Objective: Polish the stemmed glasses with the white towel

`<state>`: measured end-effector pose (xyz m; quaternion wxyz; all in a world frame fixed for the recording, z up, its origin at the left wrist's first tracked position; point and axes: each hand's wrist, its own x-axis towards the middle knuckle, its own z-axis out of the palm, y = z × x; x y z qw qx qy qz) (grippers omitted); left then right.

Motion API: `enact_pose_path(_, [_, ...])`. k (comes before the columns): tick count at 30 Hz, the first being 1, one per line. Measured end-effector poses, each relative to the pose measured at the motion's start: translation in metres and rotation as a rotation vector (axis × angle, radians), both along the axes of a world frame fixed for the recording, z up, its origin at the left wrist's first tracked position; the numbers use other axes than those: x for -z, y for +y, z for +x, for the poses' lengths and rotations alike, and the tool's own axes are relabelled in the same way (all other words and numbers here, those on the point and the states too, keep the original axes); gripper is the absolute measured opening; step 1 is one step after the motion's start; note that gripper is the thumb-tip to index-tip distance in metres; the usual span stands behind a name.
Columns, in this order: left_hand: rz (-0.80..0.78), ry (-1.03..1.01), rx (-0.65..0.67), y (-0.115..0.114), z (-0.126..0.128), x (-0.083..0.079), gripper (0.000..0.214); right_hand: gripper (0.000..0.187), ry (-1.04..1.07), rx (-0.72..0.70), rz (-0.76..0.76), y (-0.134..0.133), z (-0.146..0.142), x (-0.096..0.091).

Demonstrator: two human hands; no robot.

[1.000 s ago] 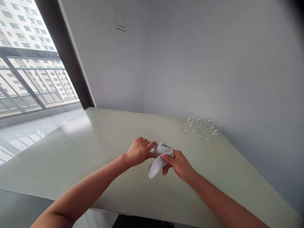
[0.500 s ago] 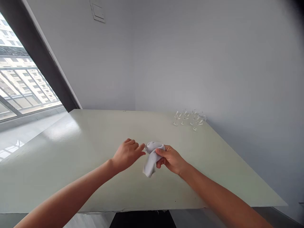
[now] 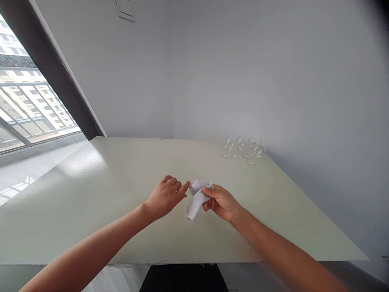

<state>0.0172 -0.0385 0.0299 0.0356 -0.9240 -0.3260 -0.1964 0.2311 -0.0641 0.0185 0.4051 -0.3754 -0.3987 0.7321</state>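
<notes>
My right hand (image 3: 221, 202) is closed around a white cloth (image 3: 196, 198), whose loose end hangs down toward the pale table (image 3: 106, 190). My left hand (image 3: 165, 197) pinches a small clear glass (image 3: 190, 187) that is mostly wrapped in the cloth; only a glint of it shows between the two hands. Both hands are held just above the middle of the table.
Several small clear glasses (image 3: 244, 147) stand in a cluster at the table's far right corner, against the grey wall. A large window (image 3: 27, 105) with a dark frame is at the left. The table's near edge (image 3: 188, 261) lies below my forearms.
The view swung right and then steadied. My hands stayed together, the cloth shifting a little around the glass as my right hand regripped it.
</notes>
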Motion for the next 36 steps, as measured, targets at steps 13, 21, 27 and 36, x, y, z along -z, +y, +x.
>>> enact_pose_path(13, [-0.501, -0.120, -0.036, 0.008, -0.011, -0.002, 0.031, 0.024, -0.138, -0.132, 0.211, 0.003, 0.003, -0.002])
enact_pose_path(21, [0.012, -0.052, 0.020, 0.008, -0.012, 0.005, 0.026, 0.027, -0.162, -0.139, 0.228, -0.008, -0.011, 0.002])
enact_pose_path(27, [-1.002, -0.126, 0.031, 0.010, -0.019, -0.003, 0.035, 0.017, -0.639, -0.430, 0.815, 0.003, 0.009, -0.006])
enact_pose_path(36, [-1.291, -0.245, -0.164, 0.022, -0.031, -0.006, 0.040, 0.035, -0.900, -0.107, 1.081, 0.010, 0.047, -0.018])
